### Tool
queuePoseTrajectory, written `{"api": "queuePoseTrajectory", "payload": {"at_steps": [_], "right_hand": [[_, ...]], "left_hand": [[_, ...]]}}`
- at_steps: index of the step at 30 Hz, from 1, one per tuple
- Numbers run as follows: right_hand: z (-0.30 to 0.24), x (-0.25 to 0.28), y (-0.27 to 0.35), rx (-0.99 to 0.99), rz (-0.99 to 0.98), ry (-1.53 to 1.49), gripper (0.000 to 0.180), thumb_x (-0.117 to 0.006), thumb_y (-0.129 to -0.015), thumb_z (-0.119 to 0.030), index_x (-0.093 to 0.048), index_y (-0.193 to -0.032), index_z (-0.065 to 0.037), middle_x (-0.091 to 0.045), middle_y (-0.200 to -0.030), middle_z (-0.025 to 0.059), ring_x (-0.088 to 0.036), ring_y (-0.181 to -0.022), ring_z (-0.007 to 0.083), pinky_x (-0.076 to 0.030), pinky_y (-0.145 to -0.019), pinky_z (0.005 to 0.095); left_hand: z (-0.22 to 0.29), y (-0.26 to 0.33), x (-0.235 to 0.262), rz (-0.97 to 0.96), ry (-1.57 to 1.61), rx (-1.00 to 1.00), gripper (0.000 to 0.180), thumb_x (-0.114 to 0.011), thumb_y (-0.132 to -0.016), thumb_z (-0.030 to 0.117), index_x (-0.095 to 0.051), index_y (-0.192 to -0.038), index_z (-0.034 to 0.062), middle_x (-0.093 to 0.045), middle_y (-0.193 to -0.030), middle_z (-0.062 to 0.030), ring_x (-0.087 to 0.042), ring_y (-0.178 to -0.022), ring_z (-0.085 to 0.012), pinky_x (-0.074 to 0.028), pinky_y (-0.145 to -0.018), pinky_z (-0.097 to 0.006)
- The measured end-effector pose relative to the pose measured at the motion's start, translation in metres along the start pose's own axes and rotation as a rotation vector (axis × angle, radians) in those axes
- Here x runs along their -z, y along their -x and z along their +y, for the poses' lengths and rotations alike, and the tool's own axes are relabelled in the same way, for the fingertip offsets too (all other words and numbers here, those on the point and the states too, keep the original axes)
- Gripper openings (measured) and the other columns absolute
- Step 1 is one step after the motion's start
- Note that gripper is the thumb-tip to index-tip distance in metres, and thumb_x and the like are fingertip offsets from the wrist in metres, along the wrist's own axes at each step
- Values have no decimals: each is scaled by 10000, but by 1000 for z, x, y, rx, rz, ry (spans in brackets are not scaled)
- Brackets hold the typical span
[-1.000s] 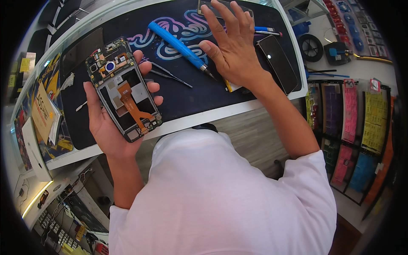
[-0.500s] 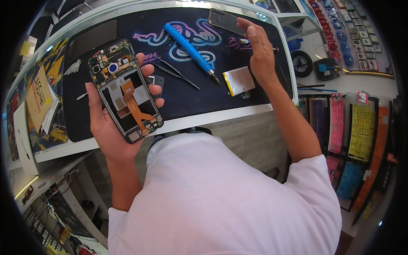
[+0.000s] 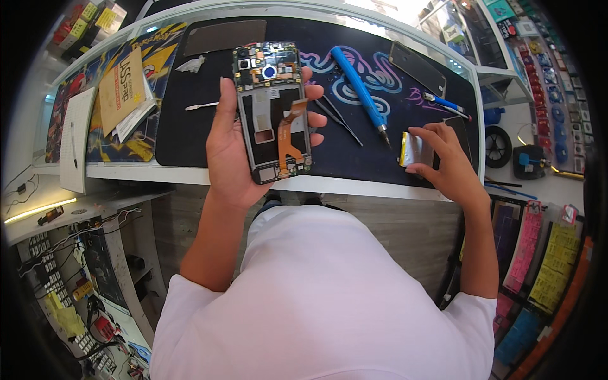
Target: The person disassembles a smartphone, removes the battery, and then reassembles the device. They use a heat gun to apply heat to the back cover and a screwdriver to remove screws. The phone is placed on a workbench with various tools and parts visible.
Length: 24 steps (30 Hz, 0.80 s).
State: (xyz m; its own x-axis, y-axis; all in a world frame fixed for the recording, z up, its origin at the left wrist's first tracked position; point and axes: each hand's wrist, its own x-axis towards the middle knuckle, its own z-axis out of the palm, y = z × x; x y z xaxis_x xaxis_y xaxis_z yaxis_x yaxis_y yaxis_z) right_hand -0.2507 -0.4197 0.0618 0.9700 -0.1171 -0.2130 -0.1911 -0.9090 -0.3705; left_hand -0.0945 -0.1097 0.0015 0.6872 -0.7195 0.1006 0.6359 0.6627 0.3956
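Upright in my left hand (image 3: 229,155) is an opened smartphone (image 3: 256,104), my thumb along one long side and the fingers wrapped round the other. Its circuit board, a round blue part and the bare battery bay face up. An orange flex cable (image 3: 290,142) runs up from the lower end, its upper end lifted. On the mat at the right, my right hand (image 3: 455,158) has its thumb and fingers closed round a silver phone battery (image 3: 416,151) with a yellow edge. The fingers hide part of the battery, and a dark flat piece lies behind this hand.
A blue pen-shaped screwdriver (image 3: 359,85) and tweezers (image 3: 345,123) lie on the dark mat between my hands. Dark flat panels (image 3: 225,36) and a phone back cover (image 3: 418,68) rest farther back. A blue pen (image 3: 443,101) is at right; a brown envelope (image 3: 123,85) and keyboard (image 3: 75,136) at left.
My right hand has come down from above the mat and closed round the battery. My left hand still holds the phone, now turned more upright. The whole view has shifted toward the left.
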Motion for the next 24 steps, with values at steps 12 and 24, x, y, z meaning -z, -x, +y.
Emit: {"api": "queuePoseTrajectory", "payload": {"at_steps": [12,24], "right_hand": [[18,11,2,-44,191,-1206,338,-716,-1000,-209,-623,-1270,-27,-711,-1246,138,-688,-1115,267,-530,-1023,380],[-63,-55,-29,114,1,-2467,729,-633,-991,-571,-608,-1297,89,-660,-1159,226,-690,-1076,349,-586,-989,458]], "left_hand": [[-1,-7,-23,13,-41,2,899,-296,-1094,713,-474,-1558,-36,-664,-1367,-238,-736,-1109,-330,-653,-910,-437],[-11,-10,-28,-56,-47,21,896,-241,-1111,673,-350,-1615,-60,-602,-1438,-289,-742,-1112,-358,-681,-885,-481]]}}
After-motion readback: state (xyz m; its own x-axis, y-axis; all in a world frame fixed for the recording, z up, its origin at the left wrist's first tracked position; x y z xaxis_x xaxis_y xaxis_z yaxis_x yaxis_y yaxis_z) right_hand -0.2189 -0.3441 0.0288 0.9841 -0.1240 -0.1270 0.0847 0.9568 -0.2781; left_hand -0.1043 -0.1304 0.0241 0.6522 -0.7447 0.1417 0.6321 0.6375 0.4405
